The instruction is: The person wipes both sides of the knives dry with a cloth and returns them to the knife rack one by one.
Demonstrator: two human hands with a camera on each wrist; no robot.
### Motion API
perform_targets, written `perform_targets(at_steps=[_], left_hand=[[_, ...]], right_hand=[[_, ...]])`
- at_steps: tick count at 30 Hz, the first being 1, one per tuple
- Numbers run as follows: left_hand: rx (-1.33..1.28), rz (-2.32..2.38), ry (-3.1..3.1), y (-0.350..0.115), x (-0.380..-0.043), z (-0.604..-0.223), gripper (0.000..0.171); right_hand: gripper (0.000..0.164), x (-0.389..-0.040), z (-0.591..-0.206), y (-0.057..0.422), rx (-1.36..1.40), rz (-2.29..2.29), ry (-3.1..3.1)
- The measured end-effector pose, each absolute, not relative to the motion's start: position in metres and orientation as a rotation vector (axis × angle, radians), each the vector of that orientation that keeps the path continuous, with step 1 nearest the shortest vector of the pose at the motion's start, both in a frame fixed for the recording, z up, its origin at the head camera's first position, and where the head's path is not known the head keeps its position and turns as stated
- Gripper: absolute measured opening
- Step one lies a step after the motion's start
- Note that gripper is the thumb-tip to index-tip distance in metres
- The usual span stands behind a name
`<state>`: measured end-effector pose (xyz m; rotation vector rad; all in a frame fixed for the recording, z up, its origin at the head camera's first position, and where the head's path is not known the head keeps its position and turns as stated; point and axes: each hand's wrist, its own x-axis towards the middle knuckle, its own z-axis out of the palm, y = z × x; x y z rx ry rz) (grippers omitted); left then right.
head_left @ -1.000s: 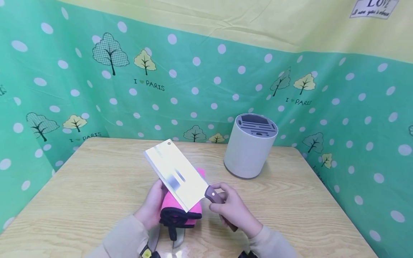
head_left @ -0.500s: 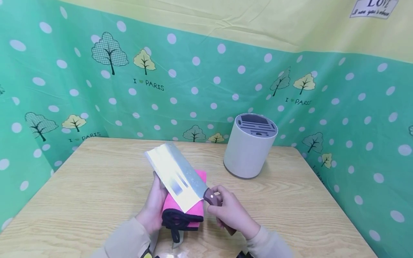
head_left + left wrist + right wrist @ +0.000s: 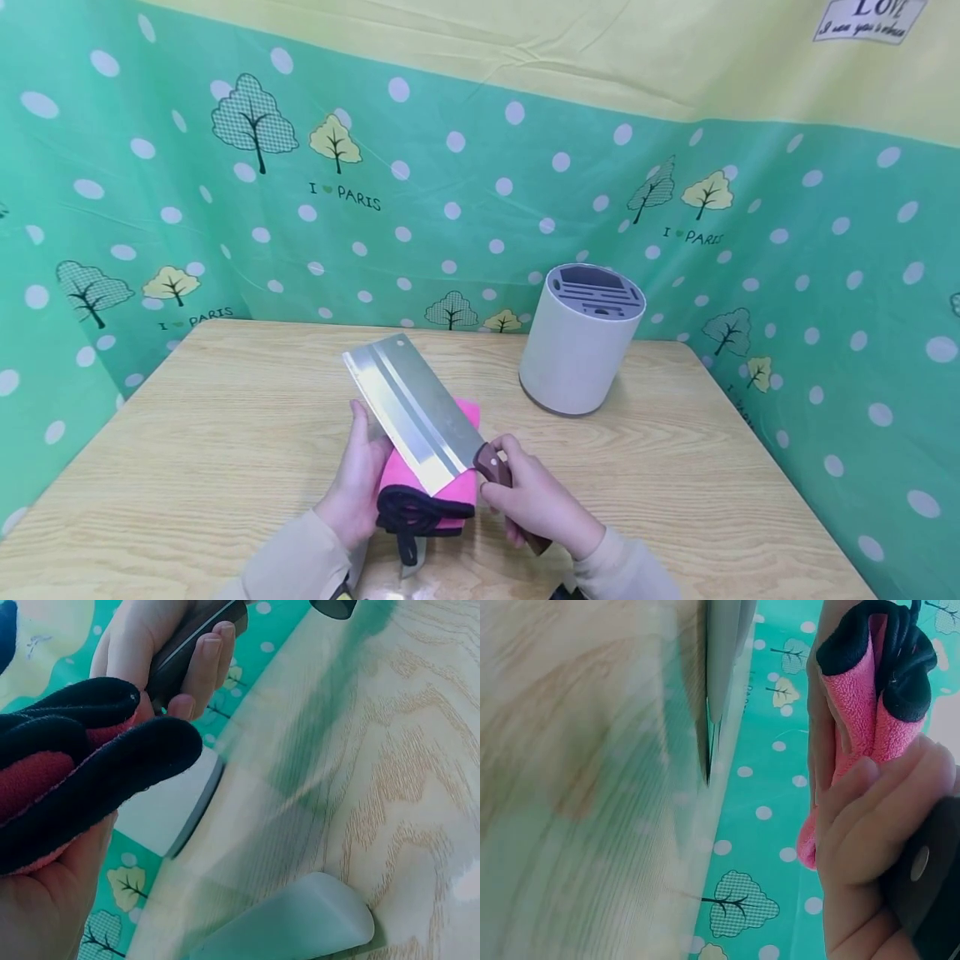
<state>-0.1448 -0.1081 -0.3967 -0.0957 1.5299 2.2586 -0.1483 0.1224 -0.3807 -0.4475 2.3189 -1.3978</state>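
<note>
Right hand [image 3: 538,504]: cleaver [image 3: 427,421] is gripped by the handle.
Left hand [image 3: 354,483]: folded pink cloth [image 3: 423,508] is held.
Blade: held slanted above the cloth.
Slotted block [image 3: 579,358]: set well apart on tabletop [image 3: 225,417].

Slanted cleaver [image 3: 416,412] over folded pink cloth [image 3: 398,473]

One left hand [image 3: 357,483] and one right hand [image 3: 546,504], two in all, with two sleeves [image 3: 298,554]. One cleaver [image 3: 423,412] (one hole [image 3: 401,341] shows in it), one pink cloth [image 3: 403,473], one knife stand [image 3: 577,354], one table [image 3: 225,425] and one curtain [image 3: 465,237]. On the curtain, five checked trees [image 3: 255,117] and five yellow trees [image 3: 335,140] stand clear of the head view's edges, plus one sign [image 3: 870,22]. Pale objects [image 3: 300,922] on the table are partly hidden, their number unclear
</note>
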Motion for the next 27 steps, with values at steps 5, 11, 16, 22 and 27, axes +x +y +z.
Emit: perform_targets(at_steps=[5,11,16,22,27], left_hand=[[-0.089,2.263,1.517,-0.1088,-0.1447,-0.397,0.128],[-0.068,2.267,1.509,-0.1081,-0.1444,-0.3965,0.126],[-0.024,2.281,1.492,-0.1092,-0.1453,-0.3957,0.12],[0.031,2.309,1.451,-0.11,-0.1455,-0.3922,0.119],[0.089,2.343,1.315,-0.1125,-0.1453,-0.3874,0.109]], right_hand=[[0.035,-0.1483,-0.3819,0.123,-0.482,-1.36,2.389],[0.034,-0.1489,-0.3825,0.1242,-0.491,-1.345,2.421],[0.037,-0.1488,-0.3813,0.1256,-0.479,-1.335,2.433],[0.038,-0.1492,-0.3794,0.1278,-0.481,-1.325,2.441],[0.041,-0.1501,-0.3799,0.1306,-0.483,-1.307,2.454]])
